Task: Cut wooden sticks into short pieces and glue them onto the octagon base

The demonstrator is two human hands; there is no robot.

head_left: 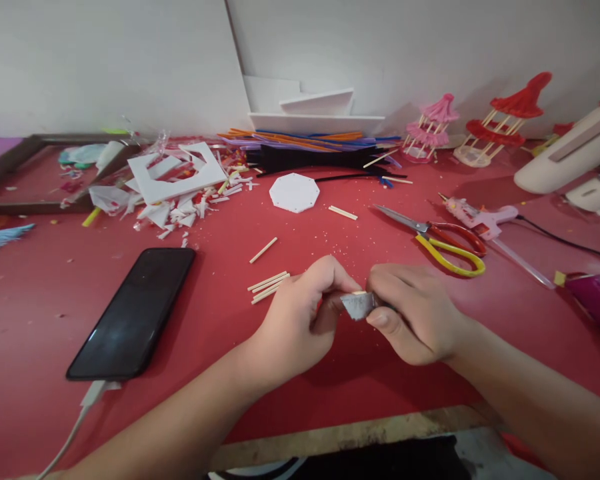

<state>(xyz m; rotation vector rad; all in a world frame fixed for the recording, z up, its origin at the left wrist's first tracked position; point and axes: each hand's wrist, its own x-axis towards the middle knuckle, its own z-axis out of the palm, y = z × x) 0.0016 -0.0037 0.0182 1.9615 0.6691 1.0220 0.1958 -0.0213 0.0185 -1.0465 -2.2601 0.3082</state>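
My right hand is closed around a short grey metal blade, its thumb and forefinger at the blade's right end. Close by on the left, my left hand pinches a small wooden stick. Only a pale bit of that stick shows along the blade's upper edge; the fingers hide the rest. Several cut wooden sticks lie beside my left hand, and a single stick lies just beyond them. Two more short sticks rest side by side farther back.
A white octagonal board lies beyond my hands. Scissors and a pink glue gun are at right, a phone on its cable at left. White offcuts pile up behind; small pink and red tiered models stand at back right.
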